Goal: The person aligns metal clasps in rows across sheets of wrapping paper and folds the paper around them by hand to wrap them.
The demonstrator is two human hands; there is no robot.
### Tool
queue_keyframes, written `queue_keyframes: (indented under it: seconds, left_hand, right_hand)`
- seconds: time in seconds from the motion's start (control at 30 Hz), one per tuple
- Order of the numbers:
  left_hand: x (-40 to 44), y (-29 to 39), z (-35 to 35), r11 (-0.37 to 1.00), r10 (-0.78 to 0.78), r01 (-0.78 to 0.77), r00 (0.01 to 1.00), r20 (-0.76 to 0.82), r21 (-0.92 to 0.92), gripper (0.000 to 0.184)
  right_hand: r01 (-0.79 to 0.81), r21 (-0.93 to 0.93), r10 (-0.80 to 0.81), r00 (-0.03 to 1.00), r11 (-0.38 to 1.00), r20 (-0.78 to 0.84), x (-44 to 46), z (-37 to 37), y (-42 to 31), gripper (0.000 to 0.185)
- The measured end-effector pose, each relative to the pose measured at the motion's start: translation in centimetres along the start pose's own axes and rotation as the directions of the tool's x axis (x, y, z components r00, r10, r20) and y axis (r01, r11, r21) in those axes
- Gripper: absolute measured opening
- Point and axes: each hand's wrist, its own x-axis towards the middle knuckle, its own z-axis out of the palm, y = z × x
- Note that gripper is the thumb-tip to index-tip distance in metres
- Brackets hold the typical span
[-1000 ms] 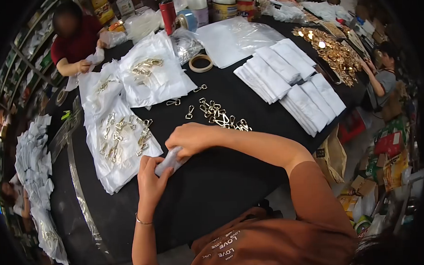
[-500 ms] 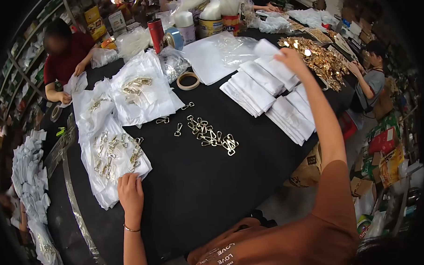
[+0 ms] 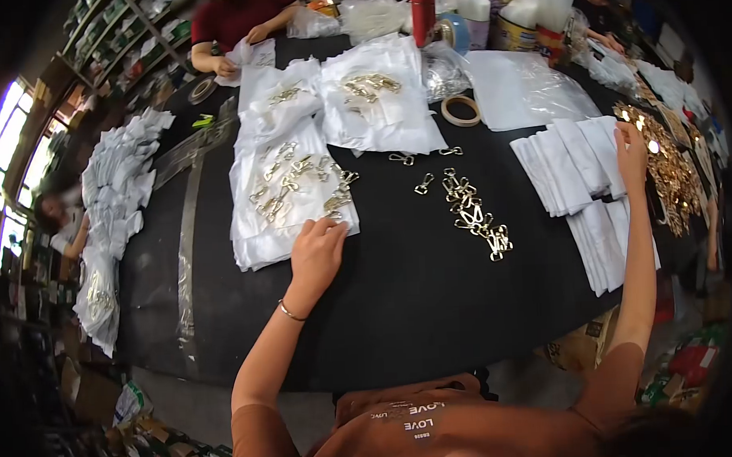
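The packet we held in both hands a second ago seems to lie among the packets (image 3: 575, 163). Our right hand (image 3: 632, 156) is at their edge, its grip unclear; our left (image 3: 317, 251), fingers together, is at the sheets' (image 3: 252, 242) corner, its hold hidden.

This is a small packing workshop. A wide black-covered worktable (image 3: 402, 324) carries small gold-coloured metal snap hooks (image 3: 466, 205) and folded white packets (image 3: 557, 165), with crowded grey metal shelving (image 3: 126, 43) behind, and several people work around it.
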Motion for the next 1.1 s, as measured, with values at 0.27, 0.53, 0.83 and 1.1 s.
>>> queue_keyframes:
  seconds: [0.27,0.53,0.83,1.1]
  left_hand:
    - [-1.2,1.7,-0.9,0.995,-0.049,0.053,0.997,0.051,-0.090,0.023]
    - [-2.8,-1.6,-3.7,0.988,-0.143,0.149,0.983,0.115,-0.039,0.038]
    - [-2.9,-4.4,-4.7,0.912,-0.123,0.225,0.947,0.296,-0.342,0.035]
    - [-1.5,-3.6,-3.2,0.978,-0.001,0.044,0.978,0.206,-0.205,0.021]
  right_hand:
    - [0.042,0.498,-0.289,0.855,0.866,0.431,-7.9,6.3,-25.3,0.016]
    - [0.300,0.704,-0.658,0.686,0.644,0.310,-15.7,15.6,-39.7,0.025]
    - [0.399,0.526,-0.645,0.611,0.751,0.459,-15.5,18.7,-41.7,0.023]
    - [0.439,0.436,-0.574,0.780,0.786,0.250,-15.0,22.5,-42.2,0.028]
